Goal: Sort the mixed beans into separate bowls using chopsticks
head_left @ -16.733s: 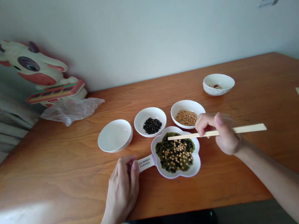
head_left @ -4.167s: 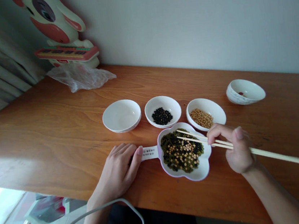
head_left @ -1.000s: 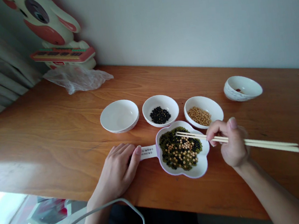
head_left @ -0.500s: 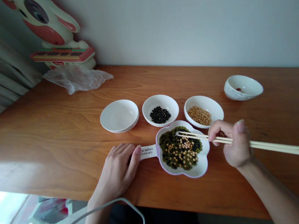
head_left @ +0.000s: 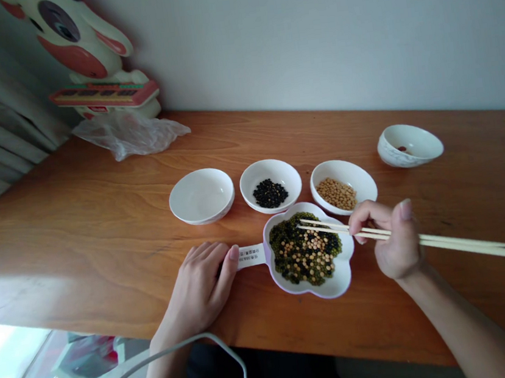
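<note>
My left hand [head_left: 206, 283] is closed around the labelled handle [head_left: 252, 256] of a white, purple-edged, flower-shaped dish [head_left: 347, 266]. Mixed green, black and tan beans [head_left: 305, 259] fill much of it. Pale chopsticks [head_left: 464, 244] are gripped in my right hand [head_left: 391, 236], just right of the dish. Their tips reach the beans near the far side, slightly apart; whether a bean sits between them I cannot tell. Behind the dish, one white bowl [head_left: 288, 175] holds black beans [head_left: 270, 193] and another [head_left: 365, 184] holds tan soybeans [head_left: 336, 194].
Left of those stands a white bowl [head_left: 202, 196] with nothing visible inside. Another bowl [head_left: 424, 143], with a few reddish bits, sits at the back right. A plastic bag [head_left: 135, 133] and a cow-shaped toy keyboard [head_left: 105, 93] are at the back left. A cable [head_left: 162, 351] crosses my left forearm.
The chopsticks have shifted slightly, their rear ends a little left and up, and their tips look a bit further apart. My left hand and the dish stay in place.
</note>
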Motion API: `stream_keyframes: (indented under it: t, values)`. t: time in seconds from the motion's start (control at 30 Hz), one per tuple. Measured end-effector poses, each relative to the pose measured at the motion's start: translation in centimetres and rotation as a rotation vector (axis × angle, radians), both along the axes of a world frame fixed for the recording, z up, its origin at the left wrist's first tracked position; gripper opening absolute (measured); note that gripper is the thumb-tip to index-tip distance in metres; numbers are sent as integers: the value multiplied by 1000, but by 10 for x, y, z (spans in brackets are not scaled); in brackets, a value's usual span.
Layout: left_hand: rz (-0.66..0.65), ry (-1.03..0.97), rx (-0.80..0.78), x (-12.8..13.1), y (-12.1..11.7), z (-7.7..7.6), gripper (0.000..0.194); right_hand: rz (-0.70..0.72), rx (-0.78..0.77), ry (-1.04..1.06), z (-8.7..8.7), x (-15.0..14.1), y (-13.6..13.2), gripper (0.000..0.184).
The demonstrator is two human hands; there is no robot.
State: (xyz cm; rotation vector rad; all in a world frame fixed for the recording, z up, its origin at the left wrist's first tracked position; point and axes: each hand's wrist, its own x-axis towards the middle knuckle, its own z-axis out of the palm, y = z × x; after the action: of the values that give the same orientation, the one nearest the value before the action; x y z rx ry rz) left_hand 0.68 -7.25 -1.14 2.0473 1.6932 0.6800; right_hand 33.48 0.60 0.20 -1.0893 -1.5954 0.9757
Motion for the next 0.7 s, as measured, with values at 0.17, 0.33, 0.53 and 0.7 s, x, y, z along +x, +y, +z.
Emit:
stream_keyframes:
  t: [0.17,0.33,0.53,0.7]
  values:
    - [6,-8,-16,-1,0,0,38,13,-15,15,1,-1,0,81]
    - [7,-8,-10,0,1,-1,38,-3,-10,21,-1,-4,-1,82]
    - [4,-6,-5,0,0,-1,37,-27,10,24,-1,-6,-2,80]
    - [2,-4,-7,-2,0,-2,37,-26,4,52,0,-8,-1,82]
